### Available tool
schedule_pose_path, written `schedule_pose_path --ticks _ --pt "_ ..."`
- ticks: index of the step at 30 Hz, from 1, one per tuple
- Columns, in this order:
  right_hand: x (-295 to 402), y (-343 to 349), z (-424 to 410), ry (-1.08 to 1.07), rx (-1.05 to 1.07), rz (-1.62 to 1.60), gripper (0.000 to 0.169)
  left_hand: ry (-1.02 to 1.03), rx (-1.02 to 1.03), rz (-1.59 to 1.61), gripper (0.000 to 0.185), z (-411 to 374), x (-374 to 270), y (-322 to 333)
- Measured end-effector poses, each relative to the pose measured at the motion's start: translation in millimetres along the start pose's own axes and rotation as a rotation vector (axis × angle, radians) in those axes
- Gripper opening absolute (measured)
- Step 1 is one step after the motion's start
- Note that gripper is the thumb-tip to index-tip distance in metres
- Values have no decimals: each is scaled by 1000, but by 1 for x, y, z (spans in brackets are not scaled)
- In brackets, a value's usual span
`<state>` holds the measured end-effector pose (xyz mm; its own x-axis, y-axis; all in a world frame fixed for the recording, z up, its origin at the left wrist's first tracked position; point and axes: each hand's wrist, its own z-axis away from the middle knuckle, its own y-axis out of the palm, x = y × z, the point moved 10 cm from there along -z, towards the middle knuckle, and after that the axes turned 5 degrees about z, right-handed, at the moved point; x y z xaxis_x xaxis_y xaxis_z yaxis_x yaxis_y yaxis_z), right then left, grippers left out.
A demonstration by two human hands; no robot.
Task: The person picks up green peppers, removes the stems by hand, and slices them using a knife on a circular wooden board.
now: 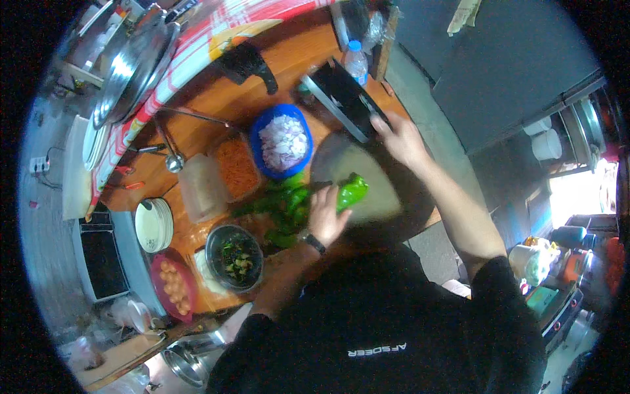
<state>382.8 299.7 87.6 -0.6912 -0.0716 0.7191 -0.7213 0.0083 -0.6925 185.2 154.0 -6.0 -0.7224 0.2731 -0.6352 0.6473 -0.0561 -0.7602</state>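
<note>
My right hand [401,140] grips a wide dark cleaver [344,96], its blade raised over the far edge of a round cutting board [379,192]. On that board lies a green pepper [353,192], with my left hand [328,216] resting against its left end; whether the fingers close around it cannot be told. More green peppers [290,212] are heaped just left of my left hand. Beyond them stands a blue basket [310,143] of chopped onion [284,143]. Beside the basket is a clear container of shredded orange vegetable [238,167].
A lidded plastic container [202,187], a bowl of chopped greens [236,258], stacked plates [155,225] and a pink basket [191,295] of eggs stand to the left. A ladle [174,162] lies farther back. A plastic bottle [356,64] stands behind the cleaver.
</note>
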Motion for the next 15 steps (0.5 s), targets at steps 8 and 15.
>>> schedule_pose_path --ticks 8,15 --pt "69 28 -146 -116 -82 -36 65 -35 -106 -5 62 33 -5 -23" --pt "36 70 -193 -188 -80 -199 66 -297 -169 -68 50 80 32 -50"
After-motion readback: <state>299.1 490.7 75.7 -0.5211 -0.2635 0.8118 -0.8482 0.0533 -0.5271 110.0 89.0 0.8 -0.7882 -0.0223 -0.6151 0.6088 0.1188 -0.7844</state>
